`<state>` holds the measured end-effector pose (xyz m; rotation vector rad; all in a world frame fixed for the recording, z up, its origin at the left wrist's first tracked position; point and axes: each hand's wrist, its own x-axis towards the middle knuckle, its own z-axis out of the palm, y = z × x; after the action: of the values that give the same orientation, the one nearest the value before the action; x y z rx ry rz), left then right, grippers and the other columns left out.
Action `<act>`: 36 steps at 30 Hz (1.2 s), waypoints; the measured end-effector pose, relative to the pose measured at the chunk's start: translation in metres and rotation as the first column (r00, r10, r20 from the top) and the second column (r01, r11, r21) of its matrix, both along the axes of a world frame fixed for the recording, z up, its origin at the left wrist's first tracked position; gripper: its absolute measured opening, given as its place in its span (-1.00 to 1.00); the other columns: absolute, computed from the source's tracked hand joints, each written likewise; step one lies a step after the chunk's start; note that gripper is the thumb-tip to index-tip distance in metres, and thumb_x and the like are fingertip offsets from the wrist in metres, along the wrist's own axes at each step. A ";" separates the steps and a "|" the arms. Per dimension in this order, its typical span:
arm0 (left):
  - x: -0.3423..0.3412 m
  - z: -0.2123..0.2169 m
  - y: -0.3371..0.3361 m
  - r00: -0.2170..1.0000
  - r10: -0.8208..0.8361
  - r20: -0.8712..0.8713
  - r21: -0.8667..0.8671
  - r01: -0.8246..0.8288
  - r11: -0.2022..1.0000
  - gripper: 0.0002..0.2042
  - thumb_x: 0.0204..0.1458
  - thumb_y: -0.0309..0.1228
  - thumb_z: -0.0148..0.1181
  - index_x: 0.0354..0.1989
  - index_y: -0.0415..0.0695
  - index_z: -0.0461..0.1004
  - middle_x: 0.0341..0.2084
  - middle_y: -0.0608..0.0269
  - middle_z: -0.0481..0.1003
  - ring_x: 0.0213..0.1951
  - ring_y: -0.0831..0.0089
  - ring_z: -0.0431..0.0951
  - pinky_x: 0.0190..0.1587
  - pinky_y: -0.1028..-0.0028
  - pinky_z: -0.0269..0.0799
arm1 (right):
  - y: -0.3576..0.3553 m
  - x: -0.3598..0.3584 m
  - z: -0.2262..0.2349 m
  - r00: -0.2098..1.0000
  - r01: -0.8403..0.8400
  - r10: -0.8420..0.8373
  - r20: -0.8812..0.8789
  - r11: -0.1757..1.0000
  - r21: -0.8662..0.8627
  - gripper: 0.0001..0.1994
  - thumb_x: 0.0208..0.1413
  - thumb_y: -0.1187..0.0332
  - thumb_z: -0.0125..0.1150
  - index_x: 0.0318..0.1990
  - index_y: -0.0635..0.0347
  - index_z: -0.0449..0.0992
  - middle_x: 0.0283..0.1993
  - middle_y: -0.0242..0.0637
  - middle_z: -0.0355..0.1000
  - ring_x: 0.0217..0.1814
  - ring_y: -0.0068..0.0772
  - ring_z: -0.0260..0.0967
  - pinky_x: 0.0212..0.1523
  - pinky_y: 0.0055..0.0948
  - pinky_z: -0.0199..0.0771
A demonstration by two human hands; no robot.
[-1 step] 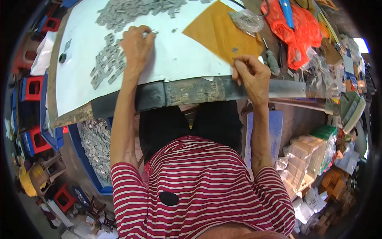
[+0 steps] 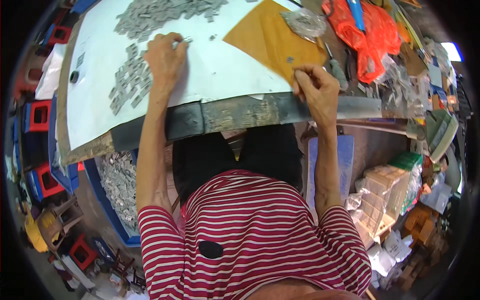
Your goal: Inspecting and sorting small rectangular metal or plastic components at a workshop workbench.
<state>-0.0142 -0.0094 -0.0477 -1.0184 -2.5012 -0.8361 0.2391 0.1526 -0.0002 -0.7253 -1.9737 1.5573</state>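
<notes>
My left hand (image 2: 167, 57) rests over the white sheet (image 2: 220, 75) on the table, thumb and forefinger closed on a small shiny grey piece (image 2: 188, 39) at their tips. Beside it lies a loose spread of flat grey rectangular pieces (image 2: 129, 80), with a large heap of the same kind (image 2: 165, 15) further back. Near the table's front edge, my right hand (image 2: 317, 92) has its fingers curled and pinched; what they hold, if anything, is hidden. Just beyond that hand lies brown paper (image 2: 265, 37), with a small dark piece (image 2: 290, 59) on it.
A clear plastic bag (image 2: 305, 24) lies on the brown paper. Right of it are a red plastic bag (image 2: 370, 45) and a grey-handled tool (image 2: 338, 75). A small black ring (image 2: 74, 77) sits at the left. Below the table edge stands a blue bin (image 2: 102, 200) of grey pieces.
The whole scene has shifted slightly left and up in the picture. Against the brown paper, my right hand sits a little further right. My left hand keeps its place among the pieces.
</notes>
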 end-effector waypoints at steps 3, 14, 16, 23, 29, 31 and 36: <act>0.001 0.006 -0.004 1.000 0.026 0.007 -0.014 -0.025 1.000 -0.87 -0.22 -0.32 0.18 -0.48 -0.03 0.52 -0.54 0.16 0.42 -0.40 0.21 0.39 -0.38 0.25 0.26 | 0.025 -0.001 -0.010 0.999 0.035 -0.039 0.027 0.993 0.112 -0.90 0.04 0.51 0.02 -0.33 0.37 0.42 -0.64 -0.43 0.28 -0.66 -0.71 0.17 -0.62 -0.72 0.15; 0.008 0.008 -0.004 0.998 0.005 0.069 -0.011 -0.004 1.000 -0.84 -0.20 -0.34 0.15 -0.41 -0.07 0.52 -0.59 0.20 0.40 -0.45 0.28 0.39 -0.41 0.26 0.25 | 0.057 -0.020 -0.031 0.986 -0.111 -0.007 0.168 0.726 0.679 -0.88 -0.03 0.44 0.09 -0.36 0.32 0.43 -0.47 -0.25 0.32 -0.47 -0.45 0.28 -0.40 -0.52 0.29; 0.008 0.007 -0.005 0.999 0.000 0.051 -0.009 0.001 1.000 -0.83 -0.19 -0.34 0.14 -0.40 -0.08 0.52 -0.57 0.19 0.40 -0.43 0.27 0.38 -0.39 0.27 0.25 | 0.061 -0.021 -0.034 0.984 -0.133 0.017 0.176 0.723 0.678 -0.88 -0.03 0.44 0.09 -0.37 0.32 0.43 -0.46 -0.25 0.32 -0.46 -0.43 0.29 -0.39 -0.51 0.30; 0.011 0.007 -0.001 0.996 -0.024 -0.086 0.021 0.026 0.999 -0.84 -0.16 -0.32 0.15 -0.38 -0.05 0.53 -0.47 0.21 0.40 -0.33 0.29 0.34 -0.31 0.32 0.22 | 0.068 -0.025 -0.033 0.974 -0.198 0.079 0.212 0.750 0.632 -0.88 -0.04 0.44 0.09 -0.39 0.32 0.41 -0.49 -0.24 0.36 -0.45 -0.45 0.32 -0.37 -0.52 0.31; 0.022 0.019 0.005 0.992 -0.095 -0.083 0.098 0.103 0.990 -0.88 -0.16 -0.40 0.16 -0.40 -0.07 0.53 -0.42 0.25 0.42 -0.31 0.33 0.33 -0.28 0.36 0.20 | 0.067 -0.029 -0.029 0.960 -0.163 0.014 0.280 0.840 0.518 -0.83 -0.08 0.38 0.05 -0.41 0.33 0.38 -0.48 -0.15 0.38 -0.41 -0.24 0.36 -0.36 -0.39 0.32; 0.027 0.026 0.008 0.988 -0.124 -0.088 0.119 0.134 0.984 -0.88 -0.16 -0.42 0.15 -0.40 -0.08 0.53 -0.42 0.25 0.42 -0.31 0.33 0.33 -0.28 0.36 0.21 | 0.071 -0.028 -0.036 0.971 -0.156 0.030 0.238 0.834 0.529 -0.85 -0.06 0.40 0.07 -0.40 0.33 0.40 -0.52 -0.24 0.37 -0.48 -0.41 0.32 -0.41 -0.47 0.31; 0.030 0.040 0.016 0.982 -0.169 -0.089 0.172 0.182 0.968 -0.89 -0.17 -0.49 0.13 -0.43 -0.12 0.52 -0.45 0.21 0.43 -0.31 0.29 0.35 -0.27 0.34 0.25 | 0.071 -0.028 -0.034 0.974 -0.187 0.089 0.210 0.839 0.512 -0.86 -0.03 0.41 0.10 -0.37 0.32 0.41 -0.58 -0.35 0.34 -0.55 -0.60 0.25 -0.47 -0.57 0.29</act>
<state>0.0163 0.0069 -0.0077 -1.1966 -2.2509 -1.0351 0.2108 0.2240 -0.0337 -0.5070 -2.4847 0.9526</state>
